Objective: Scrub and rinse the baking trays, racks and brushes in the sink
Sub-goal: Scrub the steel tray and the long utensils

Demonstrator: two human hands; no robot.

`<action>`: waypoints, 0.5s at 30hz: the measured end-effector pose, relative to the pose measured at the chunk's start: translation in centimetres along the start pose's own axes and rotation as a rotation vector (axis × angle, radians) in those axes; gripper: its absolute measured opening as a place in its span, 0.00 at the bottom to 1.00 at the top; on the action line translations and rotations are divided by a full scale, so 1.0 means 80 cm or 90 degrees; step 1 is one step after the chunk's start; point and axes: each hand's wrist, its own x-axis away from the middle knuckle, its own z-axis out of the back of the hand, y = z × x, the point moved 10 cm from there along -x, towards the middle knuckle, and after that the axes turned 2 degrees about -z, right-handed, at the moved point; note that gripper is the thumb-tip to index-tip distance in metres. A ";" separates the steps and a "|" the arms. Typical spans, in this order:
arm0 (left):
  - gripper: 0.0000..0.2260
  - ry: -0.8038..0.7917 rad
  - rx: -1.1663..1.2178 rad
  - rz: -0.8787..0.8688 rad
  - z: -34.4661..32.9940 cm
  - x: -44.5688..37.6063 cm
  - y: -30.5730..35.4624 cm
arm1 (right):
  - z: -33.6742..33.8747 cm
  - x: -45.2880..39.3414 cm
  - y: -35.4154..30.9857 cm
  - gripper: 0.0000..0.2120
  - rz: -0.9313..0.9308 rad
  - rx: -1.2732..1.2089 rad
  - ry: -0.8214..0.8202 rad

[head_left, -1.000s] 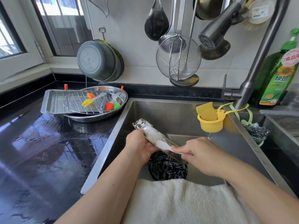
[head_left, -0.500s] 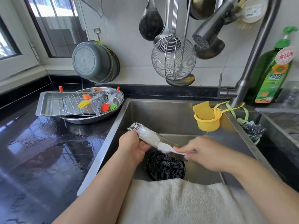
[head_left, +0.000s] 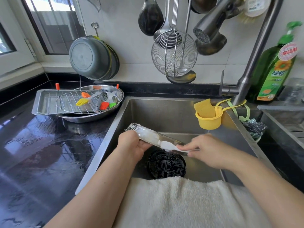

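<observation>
Over the steel sink (head_left: pixel 164 116) I hold a foam-covered metal tray (head_left: pixel 148 134), seen nearly edge-on and tilted down to the right. My left hand (head_left: pixel 131 145) grips its left part from below. My right hand (head_left: pixel 209 150) pinches a white soapy pad (head_left: pixel 167 144) against the tray's right end. On the counter to the left, a rectangular baking tray (head_left: pixel 44 102) and a round wire rack (head_left: pixel 69 102) lie on an oval steel dish (head_left: pixel 92 118), with several coloured silicone brushes (head_left: pixel 81 102) on top.
A black drain strainer (head_left: pixel 167 164) sits under my hands. A white towel (head_left: pixel 181 203) drapes over the sink's front edge. The tap (head_left: pixel 253 63) with its spray head (head_left: pixel 207 32), a yellow sponge cup (head_left: pixel 209 119), steel wool (head_left: pixel 253 127) and a green soap bottle (head_left: pixel 276 69) stand right. The black counter (head_left: pixel 41 153) is wet.
Both hands keep their hold over the drain. The tray has tipped slightly flatter, and my right hand with the pad has shifted a little along its right end.
</observation>
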 end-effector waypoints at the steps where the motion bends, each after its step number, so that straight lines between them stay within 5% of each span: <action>1: 0.14 -0.003 -0.009 0.009 -0.001 0.000 -0.002 | 0.002 -0.003 -0.013 0.22 0.014 0.007 0.021; 5: 0.17 -0.026 -0.058 0.032 -0.006 0.005 -0.013 | 0.003 -0.022 -0.058 0.21 0.070 0.053 0.089; 11: 0.12 -0.025 0.024 0.011 -0.002 -0.002 -0.002 | 0.003 -0.001 0.014 0.21 -0.033 0.007 0.017; 15: 0.11 -0.076 -0.033 0.031 -0.023 0.010 -0.022 | 0.009 -0.016 -0.031 0.20 0.037 0.009 0.094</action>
